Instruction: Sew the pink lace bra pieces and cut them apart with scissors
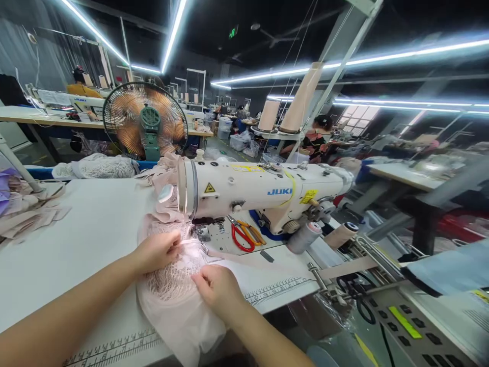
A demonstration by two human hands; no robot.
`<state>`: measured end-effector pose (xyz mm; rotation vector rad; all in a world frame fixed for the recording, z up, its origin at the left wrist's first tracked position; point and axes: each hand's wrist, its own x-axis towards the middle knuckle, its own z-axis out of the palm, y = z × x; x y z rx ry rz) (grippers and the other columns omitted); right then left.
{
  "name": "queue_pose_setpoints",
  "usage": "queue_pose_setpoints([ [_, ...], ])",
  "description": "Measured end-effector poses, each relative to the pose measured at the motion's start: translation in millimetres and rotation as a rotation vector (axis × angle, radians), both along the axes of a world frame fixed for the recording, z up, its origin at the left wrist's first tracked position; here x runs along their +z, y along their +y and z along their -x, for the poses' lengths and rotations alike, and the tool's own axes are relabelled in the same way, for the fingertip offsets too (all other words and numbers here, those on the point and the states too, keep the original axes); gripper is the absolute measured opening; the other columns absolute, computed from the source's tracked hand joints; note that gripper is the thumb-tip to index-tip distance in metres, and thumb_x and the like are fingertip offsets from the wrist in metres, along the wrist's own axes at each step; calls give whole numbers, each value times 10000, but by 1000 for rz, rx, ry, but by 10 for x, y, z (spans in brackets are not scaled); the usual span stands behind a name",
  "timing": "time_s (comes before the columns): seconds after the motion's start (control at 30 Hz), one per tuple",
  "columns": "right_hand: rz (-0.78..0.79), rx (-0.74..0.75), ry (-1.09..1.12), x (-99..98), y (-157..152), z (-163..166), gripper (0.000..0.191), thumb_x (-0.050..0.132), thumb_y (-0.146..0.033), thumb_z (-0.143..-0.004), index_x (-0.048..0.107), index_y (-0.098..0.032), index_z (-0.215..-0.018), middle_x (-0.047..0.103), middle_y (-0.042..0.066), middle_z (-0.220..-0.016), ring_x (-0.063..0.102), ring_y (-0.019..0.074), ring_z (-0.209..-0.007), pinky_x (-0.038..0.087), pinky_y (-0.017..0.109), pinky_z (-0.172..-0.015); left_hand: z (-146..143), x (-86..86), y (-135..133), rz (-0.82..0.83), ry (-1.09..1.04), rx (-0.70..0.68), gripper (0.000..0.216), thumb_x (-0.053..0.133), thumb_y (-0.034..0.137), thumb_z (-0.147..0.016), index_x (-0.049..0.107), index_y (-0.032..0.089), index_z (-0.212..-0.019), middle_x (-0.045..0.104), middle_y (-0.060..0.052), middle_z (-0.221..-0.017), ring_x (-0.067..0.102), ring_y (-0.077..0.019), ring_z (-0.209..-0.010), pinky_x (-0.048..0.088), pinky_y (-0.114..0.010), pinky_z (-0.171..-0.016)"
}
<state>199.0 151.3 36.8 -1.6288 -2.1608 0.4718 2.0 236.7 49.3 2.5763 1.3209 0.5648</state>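
A white Juki sewing machine (260,191) stands on a white table (87,239). Pale pink lace fabric (171,300) lies under its needle and spills over the table's front edge. My left hand (158,250) rests on the lace just left of the presser foot (198,235), its fingers pinched on the fabric edge. A little nearer to me, my right hand (216,288) has its fingers closed on the same lace.
Red-handled scissors (240,237) and orange snips (252,232) lie on the machine bed. Thread spools (305,237) lie to the right, with a control panel (408,321) beyond. A fan (145,120) stands behind the table. Fabric piles (26,209) sit at the left. Other workers sit far back.
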Motion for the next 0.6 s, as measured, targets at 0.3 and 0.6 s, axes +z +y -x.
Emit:
queue_pose_setpoints([
  [0.3,131,59,-178,51,96,-41,411,470,-269,-918,599,-276,-1308,762,68,-926,681,231,-807,346,293,-598,-97,-151,-264,-226,345,167,260,487,9,-691,645,118,-867,616,-111,-728,485,-184,-436,179,-282,-365],
  [0.6,221,109,-277,200,151,-58,403,415,-263,-934,601,-259,-1292,755,77,-989,692,247,-882,328,313,-601,-157,-131,-160,-368,433,-271,231,525,79,-838,742,125,-904,673,-176,-1178,621,-312,-1072,477,-500,-975],
])
